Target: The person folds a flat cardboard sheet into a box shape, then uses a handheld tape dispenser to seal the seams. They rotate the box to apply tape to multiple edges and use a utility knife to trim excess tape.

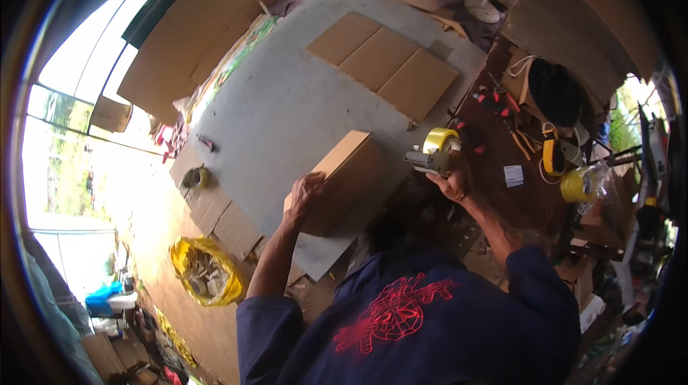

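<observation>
A grey worktable [287, 105] fills the middle of the view, with one flattened cardboard sheet [383, 62] lying on its far side, well apart from the hands. One folded cardboard box [340, 181] sits at the table's near edge. The left hand [304, 195] rests on the box's near left corner, fingers curled over the edge. Just right of the box, the right hand [453, 183] is clenched around one tape dispenser [433, 152] carrying a yellow roll.
</observation>
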The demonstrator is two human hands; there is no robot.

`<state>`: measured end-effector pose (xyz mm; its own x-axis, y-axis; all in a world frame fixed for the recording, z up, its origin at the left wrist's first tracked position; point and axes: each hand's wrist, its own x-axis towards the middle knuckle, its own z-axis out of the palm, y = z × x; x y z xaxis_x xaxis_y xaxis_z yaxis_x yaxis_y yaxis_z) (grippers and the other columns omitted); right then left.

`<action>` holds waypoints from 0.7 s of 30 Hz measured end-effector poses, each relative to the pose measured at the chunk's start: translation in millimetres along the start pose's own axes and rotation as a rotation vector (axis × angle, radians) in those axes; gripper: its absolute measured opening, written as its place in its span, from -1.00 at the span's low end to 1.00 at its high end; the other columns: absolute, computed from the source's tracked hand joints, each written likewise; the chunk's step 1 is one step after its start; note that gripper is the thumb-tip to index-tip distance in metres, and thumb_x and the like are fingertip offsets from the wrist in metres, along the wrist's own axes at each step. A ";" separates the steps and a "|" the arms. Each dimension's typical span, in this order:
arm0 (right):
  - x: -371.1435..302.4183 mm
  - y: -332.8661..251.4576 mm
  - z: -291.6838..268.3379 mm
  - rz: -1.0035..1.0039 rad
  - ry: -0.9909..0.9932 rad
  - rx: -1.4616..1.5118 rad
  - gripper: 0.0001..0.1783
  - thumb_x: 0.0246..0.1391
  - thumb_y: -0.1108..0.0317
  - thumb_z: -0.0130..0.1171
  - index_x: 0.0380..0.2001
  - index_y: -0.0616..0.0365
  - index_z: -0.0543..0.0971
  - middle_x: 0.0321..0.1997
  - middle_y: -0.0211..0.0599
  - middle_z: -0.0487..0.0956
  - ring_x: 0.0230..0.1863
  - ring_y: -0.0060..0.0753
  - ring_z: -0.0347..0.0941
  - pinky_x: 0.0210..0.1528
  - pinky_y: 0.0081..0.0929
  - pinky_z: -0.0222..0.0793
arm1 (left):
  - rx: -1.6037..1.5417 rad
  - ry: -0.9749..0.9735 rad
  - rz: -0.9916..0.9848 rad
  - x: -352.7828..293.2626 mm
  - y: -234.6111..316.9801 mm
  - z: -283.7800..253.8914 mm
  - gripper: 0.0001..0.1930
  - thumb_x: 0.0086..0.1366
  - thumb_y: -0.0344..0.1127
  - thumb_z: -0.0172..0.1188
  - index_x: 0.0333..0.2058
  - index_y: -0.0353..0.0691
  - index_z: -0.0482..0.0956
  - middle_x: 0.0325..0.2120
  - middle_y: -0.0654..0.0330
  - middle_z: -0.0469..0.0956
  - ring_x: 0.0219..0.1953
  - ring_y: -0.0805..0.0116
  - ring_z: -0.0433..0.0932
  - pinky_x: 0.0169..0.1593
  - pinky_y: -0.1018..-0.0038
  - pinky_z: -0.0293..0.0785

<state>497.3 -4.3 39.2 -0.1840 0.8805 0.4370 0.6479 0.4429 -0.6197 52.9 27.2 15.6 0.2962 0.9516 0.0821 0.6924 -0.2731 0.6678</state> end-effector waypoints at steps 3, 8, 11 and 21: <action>4.6 -70.6 48.9 -0.014 -0.160 0.209 -0.65 0.02 0.08 0.43 -0.18 0.04 0.72 -0.12 -0.19 0.70 -0.10 -0.02 0.57 0.07 -0.12 0.44 | -0.175 0.047 0.095 11.7 3.4 -1.9 -0.81 0.13 -0.31 0.34 -0.44 -0.33 0.57 -0.31 0.01 0.61 -0.16 -0.03 0.58 -0.03 0.19 0.50; 0.8 -115.1 123.0 0.112 -0.376 0.394 -0.47 -0.03 0.21 0.49 0.03 0.16 0.64 -0.06 0.01 0.70 0.05 0.13 0.60 0.15 -0.16 0.51 | -0.267 0.084 0.116 5.3 11.4 7.2 -0.81 0.12 -0.40 0.44 -0.30 -0.36 0.71 -0.30 0.08 0.63 -0.20 0.23 0.63 -0.08 0.32 0.55; 7.3 -120.2 142.6 0.320 -0.520 0.478 -0.48 -0.01 0.22 0.48 0.02 0.16 0.64 -0.05 0.02 0.70 0.05 0.05 0.63 0.14 -0.22 0.52 | -0.378 0.022 0.001 8.4 17.0 -3.7 -0.79 0.13 -0.42 0.45 -0.27 -0.37 0.72 -0.26 0.08 0.65 -0.21 0.30 0.65 -0.12 0.38 0.55; 26.2 -130.7 129.6 0.554 -0.680 0.516 -0.56 0.09 0.26 0.41 0.00 0.23 0.64 -0.10 -0.16 0.72 -0.06 -0.33 0.61 0.09 -0.35 0.48 | -1.114 -0.376 -0.505 11.8 6.6 -31.1 -0.73 0.32 -0.33 0.20 -0.13 -0.41 0.71 -0.24 0.16 0.63 -0.07 0.36 0.56 0.06 0.41 0.45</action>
<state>312.0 -17.2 47.1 -0.4404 0.8222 -0.3605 0.4011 -0.1790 -0.8984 40.6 41.0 44.0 0.4560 0.7668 -0.4518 -0.0869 0.5436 0.8348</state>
